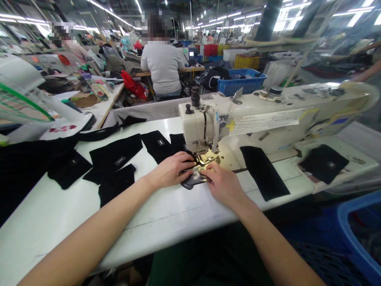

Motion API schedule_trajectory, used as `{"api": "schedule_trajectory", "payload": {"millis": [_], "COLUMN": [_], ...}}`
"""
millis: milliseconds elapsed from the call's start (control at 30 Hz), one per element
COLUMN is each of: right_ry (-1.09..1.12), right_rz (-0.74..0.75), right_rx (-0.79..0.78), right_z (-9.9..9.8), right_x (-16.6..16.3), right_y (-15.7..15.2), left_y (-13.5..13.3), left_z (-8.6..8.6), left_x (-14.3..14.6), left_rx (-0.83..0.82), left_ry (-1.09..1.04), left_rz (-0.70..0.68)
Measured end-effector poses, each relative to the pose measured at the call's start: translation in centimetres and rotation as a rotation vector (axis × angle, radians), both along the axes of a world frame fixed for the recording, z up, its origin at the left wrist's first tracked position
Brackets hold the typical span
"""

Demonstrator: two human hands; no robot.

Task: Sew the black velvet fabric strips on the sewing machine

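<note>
My left hand (pixel 171 170) lies to the left of the presser foot of a cream sewing machine (pixel 195 131), its fingers closed on a black fabric piece (pixel 190 150) that is mostly hidden. To the right of the needle area, my right hand (pixel 223 180) has its thumb and fingers drawn together close to the brass-coloured plate (pixel 207 157). What those fingers hold, if anything, is too small to make out. A dark flat part (pixel 190 184) shows below the fingertips, between the two hands.
Black fabric pieces, some with small labels (pixel 120 161), lie on the white table (pixel 154 226) to the left. A black strip (pixel 264 172) and a labelled piece (pixel 324 163) lie right. Blue basket (pixel 345 222) stands lower right; a fan (pixel 24 91) left. A person (pixel 163 65) sits ahead.
</note>
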State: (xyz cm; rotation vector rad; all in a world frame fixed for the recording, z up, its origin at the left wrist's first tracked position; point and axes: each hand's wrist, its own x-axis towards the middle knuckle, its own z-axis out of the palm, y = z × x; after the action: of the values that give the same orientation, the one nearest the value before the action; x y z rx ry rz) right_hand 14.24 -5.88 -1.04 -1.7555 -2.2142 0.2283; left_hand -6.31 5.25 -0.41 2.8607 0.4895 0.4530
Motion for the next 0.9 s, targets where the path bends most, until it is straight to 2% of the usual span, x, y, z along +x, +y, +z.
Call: {"api": "schedule_trajectory", "payload": {"millis": [233, 367, 433, 567, 633, 700, 800, 900], "right_ry": [0.012, 0.04, 0.066, 0.068, -0.006, -0.091, -0.158, -0.129], "right_rz": [-0.007, -0.033, -0.128, -0.482, -0.666, -0.784, -0.784, -0.753], "right_rx": [0.042, 0.136, 0.198, 0.249, 0.206, 0.113, -0.022, 0.041], "right_z": [-0.2, -0.1, 0.2, 1.0, 1.3, 1.4, 1.1, 0.4], "right_x": [0.3, 1.1, 2.2, 5.8, 7.7, 9.0, 10.0, 10.6], "right_y": [-0.4, -1.2, -1.7, -2.6, -3.0, -3.3, -3.8, -4.4], "left_y": [0.9, 0.9, 0.9, 0.8, 0.8, 0.8, 0.8, 0.9], "left_z": [0.0, -0.1, -0.1, -0.1, -0.2, -0.4, -0.9, -1.6], "left_x": [0.1, 0.0, 0.0, 0.1, 0.1, 0.1, 0.0, -0.4], "left_rx": [0.032, 0.028, 0.025, 0.014, 0.0, -0.005, 0.021, 0.029], "left_ry": [0.007, -0.011, -0.02, -0.042, -0.061, -0.083, -0.101, -0.092], "left_rz": [0.042, 0.035, 0.032, 0.025, 0.039, 0.078, 0.153, 0.17]}}
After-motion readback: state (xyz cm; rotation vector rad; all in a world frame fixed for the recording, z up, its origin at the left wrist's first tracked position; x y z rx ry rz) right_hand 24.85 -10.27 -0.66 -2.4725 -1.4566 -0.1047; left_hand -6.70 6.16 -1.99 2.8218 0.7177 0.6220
